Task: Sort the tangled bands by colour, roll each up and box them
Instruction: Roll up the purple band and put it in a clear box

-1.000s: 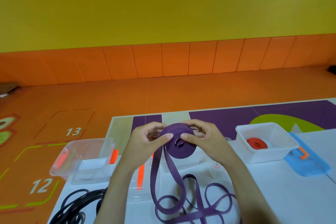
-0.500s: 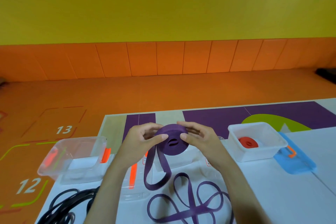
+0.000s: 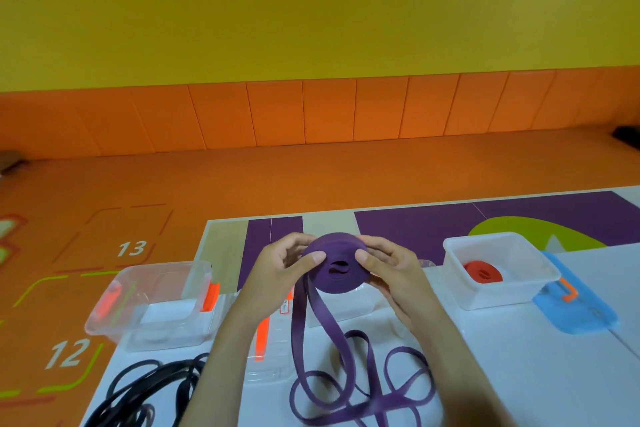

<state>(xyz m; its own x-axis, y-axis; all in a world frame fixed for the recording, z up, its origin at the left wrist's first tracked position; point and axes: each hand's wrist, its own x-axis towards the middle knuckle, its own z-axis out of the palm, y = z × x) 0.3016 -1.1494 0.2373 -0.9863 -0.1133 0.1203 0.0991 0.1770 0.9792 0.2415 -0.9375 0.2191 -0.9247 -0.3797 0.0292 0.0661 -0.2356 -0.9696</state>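
I hold a partly wound purple band roll (image 3: pixel 337 262) above the table between both hands. My left hand (image 3: pixel 277 274) grips its left side with the thumb on the face. On the other side my right hand (image 3: pixel 391 270) grips it, thumb near the centre hole. The loose purple tail (image 3: pixel 349 388) hangs down from the roll and lies in loops on the table. A rolled red band (image 3: pixel 481 271) sits in the white box (image 3: pixel 540 282) at the right. Tangled black bands (image 3: pixel 145 388) lie at the lower left.
A clear empty box (image 3: pixel 114 315) with orange clips stands at the table's left edge. A clear lid with an orange clip (image 3: pixel 261 340) lies under my left forearm. A blue lid (image 3: pixel 581 312) rests beside the white box. Beyond the table is orange floor.
The roll has taken up more band between my hands; the loose purple loops on the table are shorter. The view shifted slightly.
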